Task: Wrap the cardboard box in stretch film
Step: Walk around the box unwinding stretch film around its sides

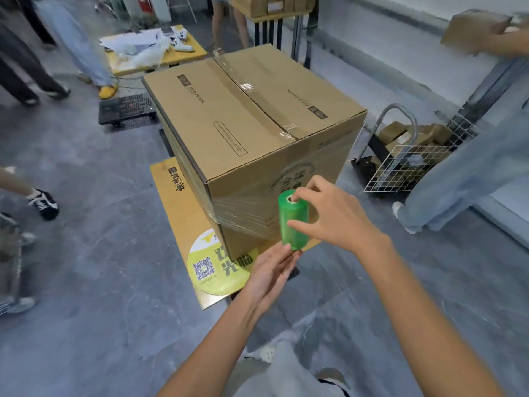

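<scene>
A large taped cardboard box (252, 121) stands on a flat cardboard sheet (174, 207) on the grey floor. A band of clear stretch film (240, 213) runs round its near corner and lower sides. The film leads to a green roll (292, 222) held upright just in front of the box's near face. My right hand (329, 216) grips the roll from the right, with a finger at the top of its core and the thumb on its side. My left hand (272, 270) supports the roll's bottom end from below, fingers reaching up under it.
A wire basket cart (406, 164) with small boxes stands right of the box. A black dolly (126, 110) and a low yellow table (174, 54) with papers lie behind it. Several people's legs stand at the left, back and right.
</scene>
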